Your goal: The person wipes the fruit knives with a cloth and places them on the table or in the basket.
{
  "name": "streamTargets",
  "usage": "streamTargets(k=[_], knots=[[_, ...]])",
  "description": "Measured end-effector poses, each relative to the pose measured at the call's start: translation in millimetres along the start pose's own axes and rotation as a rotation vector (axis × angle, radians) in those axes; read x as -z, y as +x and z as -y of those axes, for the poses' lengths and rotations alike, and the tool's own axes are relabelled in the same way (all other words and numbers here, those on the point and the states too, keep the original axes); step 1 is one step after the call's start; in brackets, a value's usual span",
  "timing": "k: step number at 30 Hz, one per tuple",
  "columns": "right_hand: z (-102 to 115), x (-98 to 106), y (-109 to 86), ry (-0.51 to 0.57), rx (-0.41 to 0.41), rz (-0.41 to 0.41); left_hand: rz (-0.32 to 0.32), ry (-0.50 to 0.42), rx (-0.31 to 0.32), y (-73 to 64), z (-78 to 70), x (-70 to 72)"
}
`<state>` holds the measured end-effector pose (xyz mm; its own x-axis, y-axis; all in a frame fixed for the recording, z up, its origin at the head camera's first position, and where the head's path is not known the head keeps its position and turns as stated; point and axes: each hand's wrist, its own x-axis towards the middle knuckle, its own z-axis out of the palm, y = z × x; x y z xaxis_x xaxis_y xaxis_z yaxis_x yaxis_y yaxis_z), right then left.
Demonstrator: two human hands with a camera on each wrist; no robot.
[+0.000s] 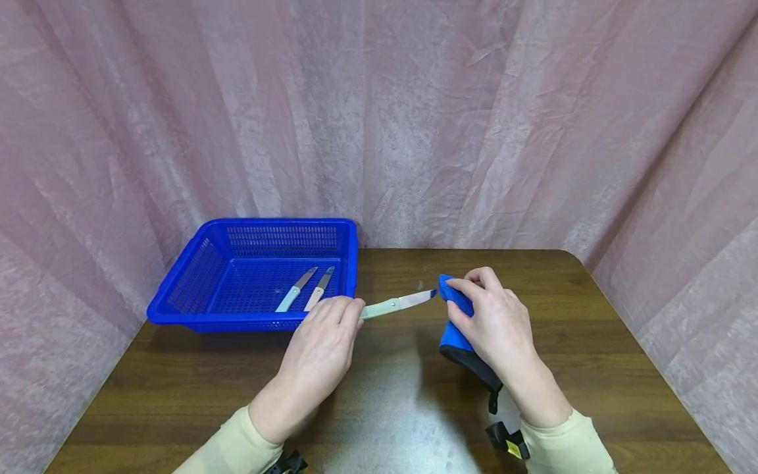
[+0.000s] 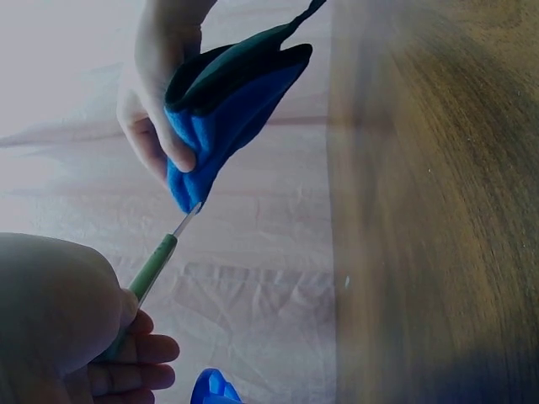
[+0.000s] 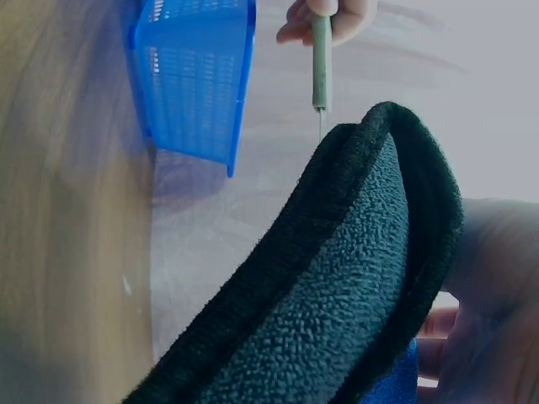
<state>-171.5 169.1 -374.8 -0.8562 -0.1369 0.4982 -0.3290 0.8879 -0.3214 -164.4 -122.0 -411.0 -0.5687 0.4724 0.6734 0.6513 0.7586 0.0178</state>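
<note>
My left hand [image 1: 326,336] grips a small knife [image 1: 381,308] by its pale green handle, in front of the basket's right corner. The blade points right, toward a folded cloth [image 1: 454,337] that is blue outside with black edging and a dark loop. My right hand [image 1: 497,322] pinches this cloth between thumb and fingers. In the left wrist view the blade [image 2: 187,220] has its tip right at the cloth's lower blue corner. Seen from the right wrist, the cloth's dark grey inner side [image 3: 328,286] covers the blade's end.
A blue plastic basket [image 1: 237,321] stands at the left of the brown wooden table [image 1: 562,368]. Two more knives lie in it, one with a light blue handle [image 1: 288,299], one with a pale pink handle [image 1: 314,298]. Pink curtains [image 1: 414,131] hang behind the table.
</note>
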Motion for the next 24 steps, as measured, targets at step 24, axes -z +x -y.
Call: streamTargets(k=[24], knots=[[33, -15, -12.8, 0.021, 0.279, -0.036, 0.021, 0.020, -0.001, -1.6, -2.8, -1.9]])
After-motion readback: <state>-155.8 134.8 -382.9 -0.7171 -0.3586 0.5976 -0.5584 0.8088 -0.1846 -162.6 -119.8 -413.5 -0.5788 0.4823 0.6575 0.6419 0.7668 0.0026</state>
